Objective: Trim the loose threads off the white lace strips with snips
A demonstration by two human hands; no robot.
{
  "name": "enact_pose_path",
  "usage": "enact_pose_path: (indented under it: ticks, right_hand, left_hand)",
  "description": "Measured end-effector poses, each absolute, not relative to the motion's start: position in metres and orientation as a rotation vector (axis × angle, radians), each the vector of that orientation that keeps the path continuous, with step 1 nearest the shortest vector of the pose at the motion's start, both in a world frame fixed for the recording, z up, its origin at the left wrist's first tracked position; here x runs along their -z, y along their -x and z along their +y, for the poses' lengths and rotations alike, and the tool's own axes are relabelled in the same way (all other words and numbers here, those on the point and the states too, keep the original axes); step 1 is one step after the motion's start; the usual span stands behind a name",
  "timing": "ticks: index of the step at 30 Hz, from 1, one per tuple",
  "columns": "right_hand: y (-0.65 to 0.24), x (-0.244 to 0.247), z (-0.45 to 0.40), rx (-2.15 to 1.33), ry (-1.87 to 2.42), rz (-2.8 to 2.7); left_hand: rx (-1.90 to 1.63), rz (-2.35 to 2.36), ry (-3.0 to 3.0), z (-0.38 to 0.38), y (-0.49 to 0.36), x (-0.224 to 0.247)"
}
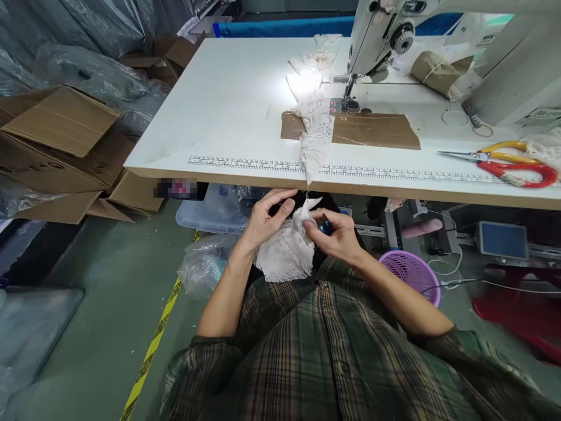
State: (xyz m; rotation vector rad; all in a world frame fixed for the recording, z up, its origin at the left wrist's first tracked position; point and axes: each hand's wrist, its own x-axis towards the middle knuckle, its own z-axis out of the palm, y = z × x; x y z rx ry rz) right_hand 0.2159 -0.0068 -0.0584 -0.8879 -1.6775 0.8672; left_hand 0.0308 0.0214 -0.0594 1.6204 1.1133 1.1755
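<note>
A piece of white lace [287,251] hangs over my lap, below the table's front edge. My right hand [336,237] pinches its gathered upper end between thumb and fingers. Within that hand shows a small dark blue object [325,226], mostly hidden by the fingers. My left hand [269,219] is at the lace's left side, fingers stretched out and thumb apart from them. A thin thread joins this piece to a strip of white lace [316,131], which runs back across the tabletop left of the sewing machine's [350,96] needle.
Red-and-yellow-handled scissors [504,164] lie on the white table [210,111], right side. Brown cardboard [372,130] sits before the needle, under the lace strip. Cardboard boxes [61,134] stand at left. A purple basket [409,272] is below the table.
</note>
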Motion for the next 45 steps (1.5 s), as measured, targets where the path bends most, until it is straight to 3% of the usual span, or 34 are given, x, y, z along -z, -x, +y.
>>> enact_pose_path:
  ticks: [8,18,38,45]
  right_hand:
    - [-0.223,0.033,-0.059,-0.949,0.528,-1.95]
    - [-0.242,0.048,-0.038,-1.243,1.079,-1.891]
    - [-0.217,0.066,-0.015,-1.181,1.202,-1.885]
    - [-0.229,0.065,-0.024,-1.109,1.055,-2.111]
  left_hand:
    - [-0.832,0.454,-1.3,-0.013,-0.036,0.046]
    - [-0.922,1.043,-0.909,-0.042,-0.022,0.05]
    - [-0.912,1.242,-1.143,-0.046,-0.021,0.046]
    - [-0.79,1.221,-1.191,-0.044,-0.022,0.038]
